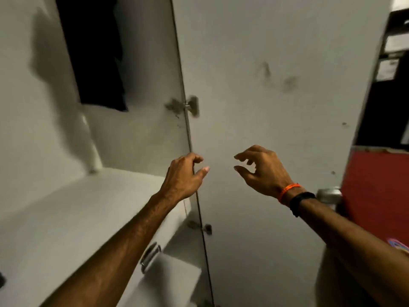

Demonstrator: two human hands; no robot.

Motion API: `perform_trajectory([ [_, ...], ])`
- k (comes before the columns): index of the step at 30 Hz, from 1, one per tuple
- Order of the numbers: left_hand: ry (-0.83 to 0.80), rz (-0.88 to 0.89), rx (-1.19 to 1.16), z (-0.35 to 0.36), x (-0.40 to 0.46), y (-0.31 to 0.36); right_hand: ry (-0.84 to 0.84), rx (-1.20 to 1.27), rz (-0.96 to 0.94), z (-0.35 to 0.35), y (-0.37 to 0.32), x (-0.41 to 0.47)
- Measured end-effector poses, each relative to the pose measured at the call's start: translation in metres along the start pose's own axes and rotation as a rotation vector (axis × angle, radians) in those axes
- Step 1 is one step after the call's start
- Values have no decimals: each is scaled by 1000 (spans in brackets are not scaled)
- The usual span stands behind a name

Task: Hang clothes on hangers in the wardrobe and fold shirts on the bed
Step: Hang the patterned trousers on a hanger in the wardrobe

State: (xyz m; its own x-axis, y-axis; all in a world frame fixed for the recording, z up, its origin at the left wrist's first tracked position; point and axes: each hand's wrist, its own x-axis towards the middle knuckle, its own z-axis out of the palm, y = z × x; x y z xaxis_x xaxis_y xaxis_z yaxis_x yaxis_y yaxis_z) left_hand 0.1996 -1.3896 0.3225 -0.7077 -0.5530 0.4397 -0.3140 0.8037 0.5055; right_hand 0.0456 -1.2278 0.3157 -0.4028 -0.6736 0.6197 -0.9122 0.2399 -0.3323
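1. Two bare hands are up in front of an open white wardrobe (pixel 137 89), and neither one is holding anything.
2. Left hand (pixel 184 173) sits right at the hinge line where the wardrobe side meets the open door (pixel 265 107). Fingers loosely curled, thumb sticking out, nothing in its grip. Can't tell if the fingertips actually touch the edge.
3. Right hand (pixel 261 169) hovers in front of the door's inner face, fingers relaxed and half bent, also gripping nothing. That wrist has an orange band (pixel 287 191) and a black band (pixel 301 201).
4. Clothes-wise, the only thing showing is a dark garment (pixel 97 52) hanging inside the wardrobe, upper left, well above both hands. No hanger visible from here, it's too dark.
5. Below it is a white shelf (pixel 93 196), with the left forearm crossing over it.
6. Two metal hinges (pixel 190 106) show on the door edge, one above the left hand, one lower down.
7. A shiny metal handle (pixel 150 254) sits on a drawer front under the shelf.
8. Far right there's a red panel (pixel 376 189) with a silver can-like thing (pixel 328 196) beside it, pretty blurry.
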Motion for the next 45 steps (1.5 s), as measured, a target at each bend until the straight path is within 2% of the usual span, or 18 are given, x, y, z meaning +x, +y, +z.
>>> perform_trajectory([
  [6,-301,-13,-109,170,-76,80,-112,-32,305,-30,114,-171],
  [11,-521,4,-140,301,-142,176,-150,-11,520,-84,199,-301],
  [19,-783,194,-191,456,-211,332,-140,-56,895,-169,305,-461],
  [27,-985,372,-260,602,-231,450,-31,-178,1205,-239,406,-561],
  [32,-1061,455,-273,684,-216,520,39,-206,1366,-279,471,-583],
  [42,-1166,497,-271,794,-190,620,111,-218,1480,-326,585,-609],
  [45,-1165,491,-225,823,-187,639,74,-192,1484,-335,621,-621],
])
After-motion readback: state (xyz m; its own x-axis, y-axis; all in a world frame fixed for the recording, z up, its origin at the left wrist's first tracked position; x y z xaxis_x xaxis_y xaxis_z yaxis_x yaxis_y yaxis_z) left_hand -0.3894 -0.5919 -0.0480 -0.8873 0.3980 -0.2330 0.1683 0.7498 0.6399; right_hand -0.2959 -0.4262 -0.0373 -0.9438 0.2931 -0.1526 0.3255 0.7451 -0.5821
